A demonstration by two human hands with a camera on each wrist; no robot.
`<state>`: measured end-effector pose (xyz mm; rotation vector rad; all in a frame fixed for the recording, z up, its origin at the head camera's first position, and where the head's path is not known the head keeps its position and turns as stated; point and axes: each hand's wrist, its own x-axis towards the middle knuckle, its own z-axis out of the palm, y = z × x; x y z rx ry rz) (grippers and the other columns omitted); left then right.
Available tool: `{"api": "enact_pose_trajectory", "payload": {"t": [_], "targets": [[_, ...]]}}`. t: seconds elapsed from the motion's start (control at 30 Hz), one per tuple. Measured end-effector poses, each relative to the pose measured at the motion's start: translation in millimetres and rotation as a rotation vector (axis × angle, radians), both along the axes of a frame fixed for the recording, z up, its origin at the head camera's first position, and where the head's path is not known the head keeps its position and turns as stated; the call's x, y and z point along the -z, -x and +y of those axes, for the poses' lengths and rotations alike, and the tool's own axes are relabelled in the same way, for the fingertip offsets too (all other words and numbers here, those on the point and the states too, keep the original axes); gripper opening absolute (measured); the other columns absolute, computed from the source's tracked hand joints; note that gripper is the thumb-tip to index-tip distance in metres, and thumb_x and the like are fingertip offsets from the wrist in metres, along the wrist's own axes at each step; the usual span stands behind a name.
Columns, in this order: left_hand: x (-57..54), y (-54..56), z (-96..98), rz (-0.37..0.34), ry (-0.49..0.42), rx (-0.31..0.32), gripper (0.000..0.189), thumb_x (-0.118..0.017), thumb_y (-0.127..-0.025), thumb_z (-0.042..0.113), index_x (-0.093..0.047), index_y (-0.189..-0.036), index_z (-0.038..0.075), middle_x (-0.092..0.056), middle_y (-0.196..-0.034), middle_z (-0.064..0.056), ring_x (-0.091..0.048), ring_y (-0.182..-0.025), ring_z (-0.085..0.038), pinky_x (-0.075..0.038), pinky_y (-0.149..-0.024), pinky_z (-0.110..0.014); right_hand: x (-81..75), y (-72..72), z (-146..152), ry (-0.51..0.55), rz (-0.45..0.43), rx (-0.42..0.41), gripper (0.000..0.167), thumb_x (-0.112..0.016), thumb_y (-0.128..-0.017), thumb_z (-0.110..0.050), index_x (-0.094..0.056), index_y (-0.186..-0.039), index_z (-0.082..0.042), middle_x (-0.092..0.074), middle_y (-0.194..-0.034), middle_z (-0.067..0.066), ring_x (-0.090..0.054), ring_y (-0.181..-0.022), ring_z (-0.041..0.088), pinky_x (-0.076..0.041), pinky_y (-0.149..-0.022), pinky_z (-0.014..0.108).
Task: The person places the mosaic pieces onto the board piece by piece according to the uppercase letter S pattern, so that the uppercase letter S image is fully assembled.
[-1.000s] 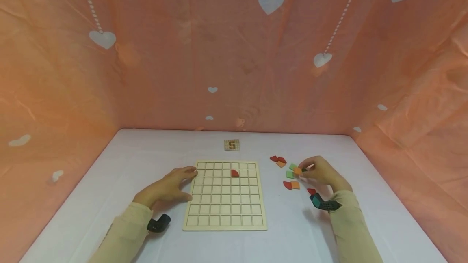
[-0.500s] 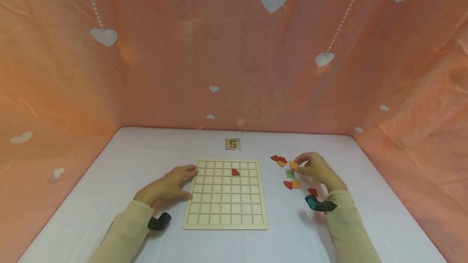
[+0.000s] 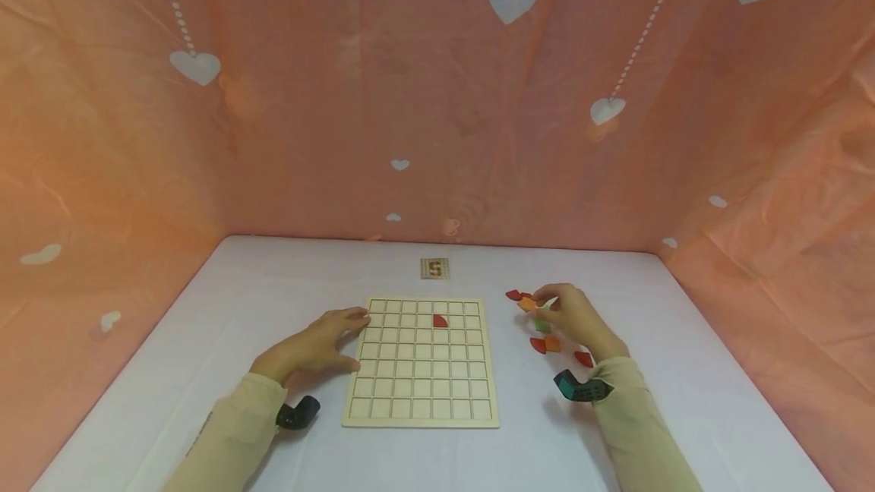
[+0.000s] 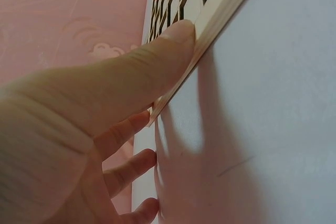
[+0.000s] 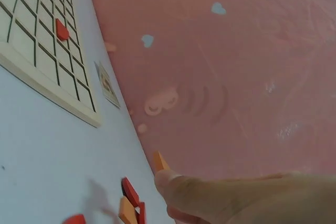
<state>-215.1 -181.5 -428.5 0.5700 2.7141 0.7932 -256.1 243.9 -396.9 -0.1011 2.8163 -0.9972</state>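
Note:
My right hand pinches a thin orange tile between thumb and fingertips, above the loose pieces right of the board. Beneath it lie another orange tile and red pieces. A green square tile shows partly under the hand. On the table's left side, my left hand rests at the left edge of the gridded wooden board, thumb on its rim and fingers spread loosely. One red quarter-round tile sits in a cell toward the board's upper right.
A small patterned card lies behind the board. Nearer me on the right are a red quarter-round piece touching an orange square, and a separate red piece. An orange curtain encloses the white table.
My right hand has carried the orange tile leftward from the green tiles to over the red and orange group. The left hand stays at the board's edge.

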Motion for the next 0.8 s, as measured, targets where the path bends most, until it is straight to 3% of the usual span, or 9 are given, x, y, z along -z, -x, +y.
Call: {"api": "enact_pose_trajectory", "payload": {"t": [0.2, 0.5, 0.8], "targets": [[0.3, -0.1, 0.7, -0.001, 0.002, -0.005, 0.082, -0.084, -0.08, 0.022, -0.046, -0.149, 0.0, -0.034, -0.163, -0.021, -0.027, -0.15, -0.048, -0.024, -0.123, -0.065, 5.8, 0.6, -13.8, 0.0, 0.037, -0.038, 0.028, -0.074, -0.09, -0.008, -0.07, -0.118, -0.004, -0.067, -0.112, 0.013, -0.057, -0.089, 0.023, -0.057, -0.065, 0.026], [-1.1, -1.2, 1.3, -0.008, 0.0, -0.016, 0.082, -0.084, -0.079, 0.021, -0.046, -0.149, 0.001, -0.033, -0.163, -0.02, -0.026, -0.15, -0.048, -0.023, -0.124, -0.065, 10.6, -4.7, -28.6, -0.065, 0.189, -0.151, 0.025, -0.074, -0.089, -0.006, -0.072, -0.113, -0.002, -0.072, -0.108, 0.012, -0.061, -0.092, 0.023, -0.057, -0.085, 0.037], [-1.4, -1.0, 0.4, -0.012, -0.003, -0.012, 0.082, -0.084, -0.08, 0.022, -0.046, -0.15, 0.001, -0.033, -0.163, -0.02, -0.025, -0.151, -0.047, -0.023, -0.123, -0.065, 16.9, -5.7, -45.4, -0.047, 0.256, -0.241, 0.018, -0.074, -0.086, -0.006, -0.074, -0.104, -0.002, -0.074, -0.097, 0.01, -0.059, -0.077, 0.015, -0.051, -0.071, 0.026]]}}
